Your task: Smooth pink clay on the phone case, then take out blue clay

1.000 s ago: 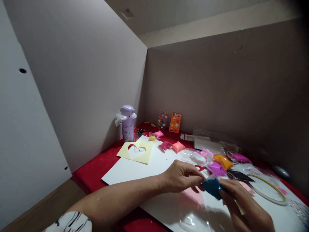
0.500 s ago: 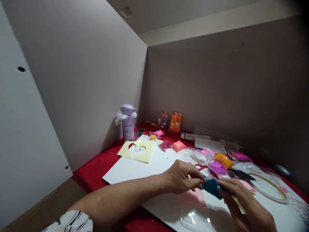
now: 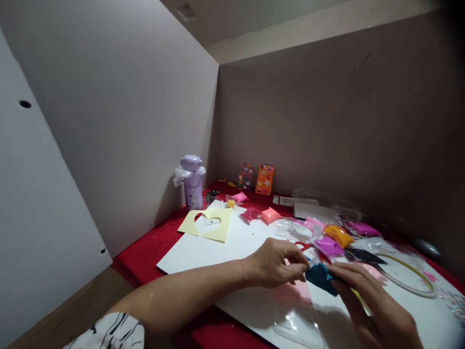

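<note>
Left hand and right hand both pinching 1 blue clay packet, above white board, scissors just beyond

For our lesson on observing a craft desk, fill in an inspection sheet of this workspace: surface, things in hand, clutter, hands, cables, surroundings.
Surface: white board lying on a red cloth.
Things in hand: blue packet, pinched between both hands above the board.
Clutter: yellow card with heart cut-out; lilac bottle; pink, orange and purple packets; two flowered cards leaning on the back wall; hoop; clear wrapping.
Hands: left hand and right hand both grip the blue packet.
Cables: nothing seen.
Surroundings: plain partition walls at left and back.
</note>
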A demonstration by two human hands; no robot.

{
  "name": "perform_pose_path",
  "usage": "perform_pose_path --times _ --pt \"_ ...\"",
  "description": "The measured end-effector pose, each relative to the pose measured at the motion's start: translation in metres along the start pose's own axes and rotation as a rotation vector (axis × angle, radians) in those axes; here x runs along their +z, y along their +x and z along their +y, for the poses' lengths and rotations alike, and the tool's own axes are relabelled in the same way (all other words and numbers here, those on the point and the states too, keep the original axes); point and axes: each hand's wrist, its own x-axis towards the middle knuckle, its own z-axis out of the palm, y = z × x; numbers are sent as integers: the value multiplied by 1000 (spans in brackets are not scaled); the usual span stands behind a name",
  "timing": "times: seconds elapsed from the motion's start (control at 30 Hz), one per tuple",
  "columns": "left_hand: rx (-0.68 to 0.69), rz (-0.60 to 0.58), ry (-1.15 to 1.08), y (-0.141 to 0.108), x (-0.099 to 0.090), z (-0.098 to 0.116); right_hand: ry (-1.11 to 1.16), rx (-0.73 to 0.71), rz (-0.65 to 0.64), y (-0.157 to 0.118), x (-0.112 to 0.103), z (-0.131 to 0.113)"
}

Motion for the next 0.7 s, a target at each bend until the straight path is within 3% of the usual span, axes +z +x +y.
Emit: perform_pose_path --times 0.37,0.7 --pt "140 38 176 0 1 -2 39 11 -36 0 -1 -4" --pt "148 72 171 -1 4 -4 51 37 -32 0 0 -6"
